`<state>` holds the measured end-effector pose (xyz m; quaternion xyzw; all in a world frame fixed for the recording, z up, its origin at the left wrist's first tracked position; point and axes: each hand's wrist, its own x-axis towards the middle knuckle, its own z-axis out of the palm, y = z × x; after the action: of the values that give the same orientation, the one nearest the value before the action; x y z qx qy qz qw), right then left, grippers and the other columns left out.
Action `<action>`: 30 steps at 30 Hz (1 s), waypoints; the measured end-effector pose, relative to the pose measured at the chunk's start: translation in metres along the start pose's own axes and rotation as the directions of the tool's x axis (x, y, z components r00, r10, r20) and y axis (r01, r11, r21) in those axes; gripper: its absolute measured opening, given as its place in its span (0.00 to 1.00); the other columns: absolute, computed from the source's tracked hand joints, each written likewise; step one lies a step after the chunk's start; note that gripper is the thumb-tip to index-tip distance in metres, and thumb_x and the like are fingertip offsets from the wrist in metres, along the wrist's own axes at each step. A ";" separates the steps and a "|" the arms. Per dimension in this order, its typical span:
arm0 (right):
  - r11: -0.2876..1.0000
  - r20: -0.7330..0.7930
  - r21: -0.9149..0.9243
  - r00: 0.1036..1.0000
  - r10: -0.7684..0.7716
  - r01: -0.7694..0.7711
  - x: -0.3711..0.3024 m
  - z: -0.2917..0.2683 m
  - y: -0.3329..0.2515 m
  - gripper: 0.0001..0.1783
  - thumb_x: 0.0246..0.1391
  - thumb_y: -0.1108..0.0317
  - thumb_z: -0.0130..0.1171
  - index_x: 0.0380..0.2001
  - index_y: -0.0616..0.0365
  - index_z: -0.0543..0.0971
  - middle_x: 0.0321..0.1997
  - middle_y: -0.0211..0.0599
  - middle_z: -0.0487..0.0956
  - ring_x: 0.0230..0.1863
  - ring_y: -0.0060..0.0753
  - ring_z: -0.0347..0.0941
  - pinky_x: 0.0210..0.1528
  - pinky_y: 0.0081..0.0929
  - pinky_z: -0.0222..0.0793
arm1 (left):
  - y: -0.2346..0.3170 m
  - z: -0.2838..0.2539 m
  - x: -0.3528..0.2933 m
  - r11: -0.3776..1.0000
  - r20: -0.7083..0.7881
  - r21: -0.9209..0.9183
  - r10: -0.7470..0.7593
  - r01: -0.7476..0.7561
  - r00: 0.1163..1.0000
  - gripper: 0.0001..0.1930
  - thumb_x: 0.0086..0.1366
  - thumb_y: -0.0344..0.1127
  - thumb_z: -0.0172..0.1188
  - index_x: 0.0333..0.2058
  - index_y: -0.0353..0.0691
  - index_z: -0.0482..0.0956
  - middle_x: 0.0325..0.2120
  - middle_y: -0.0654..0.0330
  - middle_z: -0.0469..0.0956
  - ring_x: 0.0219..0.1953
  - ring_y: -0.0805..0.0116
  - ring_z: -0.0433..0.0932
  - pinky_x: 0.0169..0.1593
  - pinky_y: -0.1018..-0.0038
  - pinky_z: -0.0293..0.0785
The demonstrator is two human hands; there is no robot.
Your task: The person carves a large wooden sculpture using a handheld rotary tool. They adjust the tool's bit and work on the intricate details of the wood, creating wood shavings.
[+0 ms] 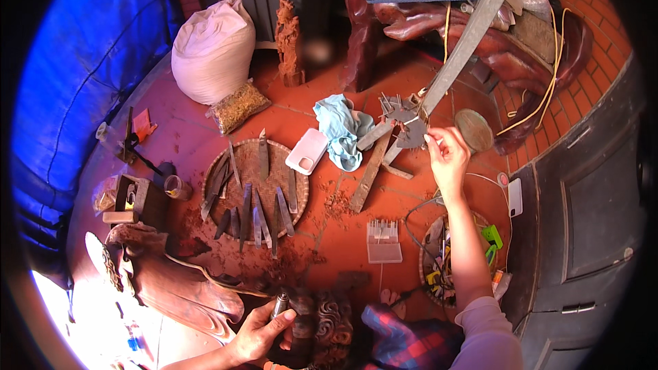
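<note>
My left hand (257,336) is closed around a dark metal rotary tool handpiece (280,305), its tip pointing up, over a dark carved wood piece (332,329) with curled relief. My right hand (449,156) reaches far forward, thumb and fingers pinched together at the edge of a round dark bit holder (411,136). Several thin bits (394,106) stand up from that holder, which sits at the foot of a slanting metal bar (473,34). Whatever lies in the right fingertips is too small to make out.
Carving knives and chisels lie on a round woven tray (305,195). Nearby are a phone case (307,151), a blue cloth (337,123) and a clear bit case (384,241). A basket of tools (426,260) stands under my right forearm. A white sack (214,48) and wooden figure (288,41) stand behind.
</note>
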<state>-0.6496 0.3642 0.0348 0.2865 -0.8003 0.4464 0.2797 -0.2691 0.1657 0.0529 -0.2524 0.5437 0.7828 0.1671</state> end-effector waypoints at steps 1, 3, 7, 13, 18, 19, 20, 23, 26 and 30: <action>1.000 0.009 -0.004 1.000 -0.022 0.022 0.007 0.003 -0.006 0.07 0.45 0.75 0.64 0.29 0.61 0.78 0.26 0.38 0.73 0.23 0.29 0.70 0.26 0.26 0.65 | -0.001 -0.002 -0.001 1.000 0.002 0.012 0.005 -0.005 1.000 0.14 0.69 0.42 0.47 0.38 0.35 0.68 0.18 0.61 0.71 0.20 0.73 0.72 0.26 0.79 0.70; 0.992 0.027 -0.049 0.993 -0.116 0.117 0.017 0.009 -0.006 0.09 0.43 0.76 0.63 0.32 0.60 0.78 0.30 0.39 0.73 0.26 0.34 0.71 0.29 0.29 0.67 | -0.002 -0.001 0.000 1.000 0.003 0.017 0.009 -0.009 1.000 0.14 0.69 0.43 0.47 0.37 0.35 0.68 0.18 0.61 0.71 0.20 0.74 0.71 0.25 0.79 0.69; 0.952 0.069 -0.142 0.962 -0.263 0.270 0.029 0.027 -0.008 0.10 0.41 0.78 0.63 0.32 0.60 0.78 0.33 0.38 0.74 0.35 0.43 0.71 0.38 0.35 0.68 | 0.001 0.002 0.002 1.000 -0.015 0.016 0.008 -0.008 1.000 0.15 0.68 0.45 0.49 0.32 0.37 0.69 0.17 0.64 0.70 0.19 0.77 0.70 0.26 0.81 0.68; 0.892 0.142 -0.233 0.921 -0.363 0.388 0.041 0.043 -0.020 0.11 0.39 0.77 0.64 0.31 0.60 0.78 0.35 0.37 0.74 0.37 0.42 0.69 0.40 0.35 0.67 | 0.005 0.005 0.004 0.999 -0.027 0.036 0.009 -0.008 1.000 0.16 0.68 0.45 0.51 0.30 0.37 0.69 0.16 0.65 0.70 0.19 0.78 0.70 0.25 0.81 0.67; 0.885 0.157 -0.227 0.912 -0.379 0.407 0.042 0.040 -0.020 0.12 0.38 0.78 0.63 0.32 0.62 0.78 0.35 0.39 0.72 0.39 0.44 0.67 0.43 0.36 0.66 | 0.000 0.001 0.005 0.999 -0.019 0.037 0.019 -0.019 1.000 0.16 0.68 0.45 0.51 0.30 0.36 0.69 0.16 0.65 0.70 0.19 0.78 0.70 0.24 0.81 0.67; 0.891 0.137 -0.220 0.917 -0.375 0.397 0.043 0.038 -0.021 0.11 0.38 0.78 0.63 0.31 0.62 0.78 0.35 0.38 0.73 0.39 0.43 0.67 0.43 0.36 0.66 | 0.000 0.001 0.005 0.999 -0.021 0.040 0.019 -0.018 1.000 0.16 0.68 0.45 0.51 0.30 0.36 0.69 0.16 0.65 0.70 0.19 0.78 0.71 0.24 0.81 0.67; 0.898 0.111 -0.210 0.922 -0.372 0.387 0.044 0.037 -0.020 0.11 0.39 0.78 0.63 0.30 0.61 0.78 0.34 0.38 0.74 0.39 0.43 0.68 0.43 0.36 0.66 | 0.000 0.001 0.005 0.999 -0.026 0.045 0.019 -0.017 0.999 0.16 0.68 0.45 0.51 0.30 0.36 0.69 0.16 0.65 0.70 0.19 0.78 0.71 0.24 0.81 0.67; 0.906 0.064 -0.204 0.928 -0.366 0.371 0.045 0.030 -0.018 0.09 0.40 0.78 0.62 0.29 0.60 0.78 0.32 0.37 0.75 0.37 0.42 0.69 0.41 0.35 0.66 | -0.001 -0.001 0.004 0.999 -0.039 0.042 0.014 -0.012 0.999 0.16 0.68 0.45 0.51 0.31 0.36 0.69 0.16 0.65 0.70 0.19 0.78 0.71 0.24 0.81 0.67; 0.912 0.057 -0.217 0.937 -0.345 0.349 0.037 0.021 -0.014 0.09 0.39 0.78 0.62 0.29 0.60 0.78 0.32 0.37 0.75 0.36 0.42 0.69 0.40 0.35 0.66 | 0.004 0.001 0.002 0.999 -0.046 0.033 0.011 -0.009 0.999 0.16 0.68 0.45 0.51 0.32 0.35 0.70 0.16 0.65 0.70 0.19 0.78 0.71 0.25 0.82 0.67; 0.923 0.038 -0.227 0.950 -0.311 0.312 0.025 0.010 -0.006 0.09 0.39 0.78 0.62 0.28 0.59 0.78 0.31 0.37 0.75 0.35 0.42 0.69 0.39 0.35 0.66 | 0.004 0.001 0.002 0.999 -0.035 0.050 -0.005 0.006 0.999 0.16 0.68 0.45 0.51 0.34 0.35 0.70 0.17 0.65 0.70 0.19 0.78 0.71 0.26 0.81 0.68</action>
<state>-0.6638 0.3475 0.0510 0.3760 -0.7910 0.3005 0.3777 -0.2735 0.1648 0.0552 -0.2634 0.5653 0.7639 0.1658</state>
